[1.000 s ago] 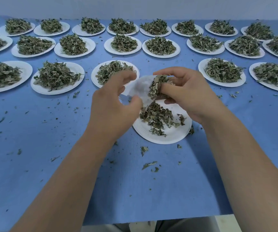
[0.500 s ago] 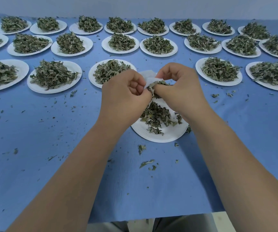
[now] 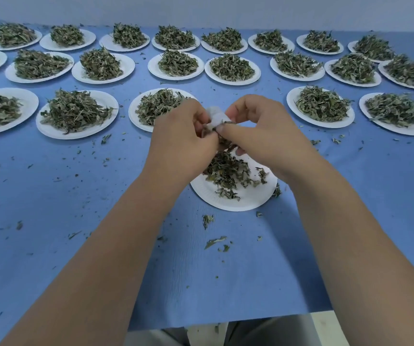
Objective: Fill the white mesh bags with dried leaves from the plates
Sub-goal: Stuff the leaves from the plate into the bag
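Our left hand [image 3: 183,138] and right hand [image 3: 265,138] clamp their fingers [image 3: 234,132] on the white mesh bag [image 3: 215,117]. We should hold it over the plate [image 3: 250,202], catching spills.

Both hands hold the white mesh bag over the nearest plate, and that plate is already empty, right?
No: the head view shows dried leaves lying on the nearest plate. The left hand and right hand do hold the white mesh bag over it.
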Tool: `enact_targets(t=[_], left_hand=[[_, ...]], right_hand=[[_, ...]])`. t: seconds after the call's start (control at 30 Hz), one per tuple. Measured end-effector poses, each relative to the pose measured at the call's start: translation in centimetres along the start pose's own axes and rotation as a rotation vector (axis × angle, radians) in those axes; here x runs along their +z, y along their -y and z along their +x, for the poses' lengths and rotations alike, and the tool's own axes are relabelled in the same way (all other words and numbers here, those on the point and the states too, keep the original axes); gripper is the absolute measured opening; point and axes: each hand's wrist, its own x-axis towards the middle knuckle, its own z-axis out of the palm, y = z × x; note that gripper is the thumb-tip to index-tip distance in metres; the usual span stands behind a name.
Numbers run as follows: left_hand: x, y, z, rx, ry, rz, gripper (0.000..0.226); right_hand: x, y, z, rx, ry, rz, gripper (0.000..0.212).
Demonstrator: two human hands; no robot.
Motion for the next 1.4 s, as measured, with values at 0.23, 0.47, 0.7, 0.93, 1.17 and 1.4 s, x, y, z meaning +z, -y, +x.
enact_targets(t=[0.23, 0.47, 0.7, 0.93, 1.17, 1.4], left_hand=[[-0.8, -0.2, 0.2, -0.044, 0.023, -0.013, 0.012], [-2.5, -0.3, -0.2, -0.094, 0.127, -0.224, 0.017], [-2.6, -0.5, -0.7, -0.046, 0.268, -0.402, 0.030], [-2.6, 0.1, -0.2, -0.069, 0.105, -0.274, 0.019], [-2.6, 1.3, -0.4, -0.021, 0.012, -0.040, 0.014], [-2.3, 1.3, 0.0, 0.092, 0.038, 0.205, 0.029]], right_hand=[[-0.4, 0.2, -0.5, -0.021, 0.070, 0.113, 0.016], [0.9, -0.2, 0.5, -0.012, -0.101, -0.162, 0.018], [2.0, -0.4, 0.8, -0.122, -0.199, -0.410, 0.021], [1.4, 0.0, 0.1, -0.036, -0.059, -0.147, 0.010], [0.2, 0.0, -0.3, -0.043, 0.035, 0.122, 0.004], [0.6, 0.0, 0.0, 0.101, 0.118, 0.309, 0.012]])
